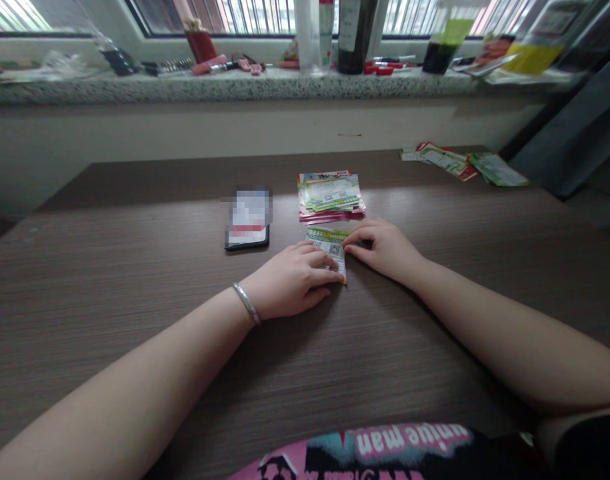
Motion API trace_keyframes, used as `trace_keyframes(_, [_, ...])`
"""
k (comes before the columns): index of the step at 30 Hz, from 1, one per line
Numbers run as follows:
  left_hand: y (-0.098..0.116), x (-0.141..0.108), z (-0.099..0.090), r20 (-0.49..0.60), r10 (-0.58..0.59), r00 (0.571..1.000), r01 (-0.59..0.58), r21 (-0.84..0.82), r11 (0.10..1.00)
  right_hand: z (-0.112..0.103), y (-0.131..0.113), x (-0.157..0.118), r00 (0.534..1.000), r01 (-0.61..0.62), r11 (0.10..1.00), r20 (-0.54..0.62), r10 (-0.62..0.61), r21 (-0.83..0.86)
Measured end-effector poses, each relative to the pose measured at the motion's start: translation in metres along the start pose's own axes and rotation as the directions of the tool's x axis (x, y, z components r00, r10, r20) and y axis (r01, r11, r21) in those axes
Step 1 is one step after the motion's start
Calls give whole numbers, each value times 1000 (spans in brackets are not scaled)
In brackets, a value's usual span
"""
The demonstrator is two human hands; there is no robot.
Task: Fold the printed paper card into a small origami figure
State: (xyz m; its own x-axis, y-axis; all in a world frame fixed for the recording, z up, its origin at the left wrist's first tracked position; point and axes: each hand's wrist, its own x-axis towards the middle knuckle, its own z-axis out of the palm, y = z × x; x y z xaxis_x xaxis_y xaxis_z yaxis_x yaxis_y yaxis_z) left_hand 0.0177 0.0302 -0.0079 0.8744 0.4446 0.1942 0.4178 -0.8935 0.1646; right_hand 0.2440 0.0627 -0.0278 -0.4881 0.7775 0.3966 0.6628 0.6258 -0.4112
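Observation:
A green and white printed packet (335, 249) with a QR code lies on the brown table (135, 280). Across its left and lower part rests my left hand (299, 277), fingers spread and flat, a silver bangle on the wrist. My right hand (385, 250) touches the packet's right edge with thumb and fingertips, which are curved and slightly apart; whether they pinch the edge is unclear. Just beyond both hands sits a stack of red and green packets (332, 193). Left of the stack lies a phone (248, 217) with a blurred screen.
More packets (447, 161) lie near the table's back right corner. Behind the table, a granite windowsill (265, 85) bears a dark bottle (355, 37), a red container (199, 43), a cup of dark liquid (441, 53) and small items.

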Motion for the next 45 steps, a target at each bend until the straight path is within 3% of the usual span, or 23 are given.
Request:
trace_keyframes(11, [-1, -2, 3, 5, -9, 1000, 9, 3, 1000, -1, -2, -1, 1000, -12, 999, -20, 11, -36])
trace_keyframes(14, [-1, -1, 3, 16, -6, 1000, 6, 3, 1000, -1, -5, -2, 993, -95, 995, -74, 96, 18])
trace_keyframes(18, [0, 0, 3, 23, -7, 1000, 6, 8, 1000, 1, -6, -2, 964, -248, 944, -46, 263, 218])
trace_keyframes(24, [-1, 0, 5, 11, -4, 1000, 3, 34, 999, 5, -3, 0, 934, -335, 879, -6, 358, 341])
trace_keyframes(33, [3, 1, 5, 0, -34, 999, 33, 107, 994, 1, -10, 2, 923, -366, 885, -9, 385, 286])
trace_keyframes(40, [5, 2, 7, -63, -139, 988, 149, 195, 969, 1, -15, 0, 927, -367, 906, 6, 374, 209])
trace_keyframes(45, [8, 0, 8, -175, -230, 958, 254, 130, 959, -1, -21, -1, 928, -366, 909, 7, 372, 201])
